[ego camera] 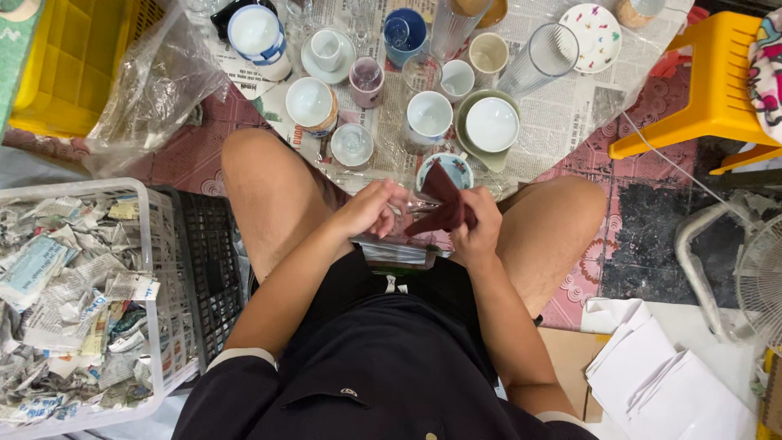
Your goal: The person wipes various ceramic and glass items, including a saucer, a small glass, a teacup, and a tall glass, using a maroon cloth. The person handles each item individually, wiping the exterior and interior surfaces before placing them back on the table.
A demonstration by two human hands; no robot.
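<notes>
I sit with my knees apart and both hands meet between them. My left hand [371,210] grips a small clear glass [410,210], mostly hidden by the fingers. My right hand [476,222] holds a dark red cloth [444,204] pressed against the glass. Just beyond my hands a small patterned bowl [446,167] rests on newspaper [562,114] spread over the floor.
Many cups, mugs, bowls and glasses stand on the newspaper ahead, among them a white bowl in a green dish [491,124]. A white basket of crumpled newspaper [69,293] is at left, a yellow crate [69,61] at upper left, a yellow stool [717,90] at right, folded white paper [652,371] at lower right.
</notes>
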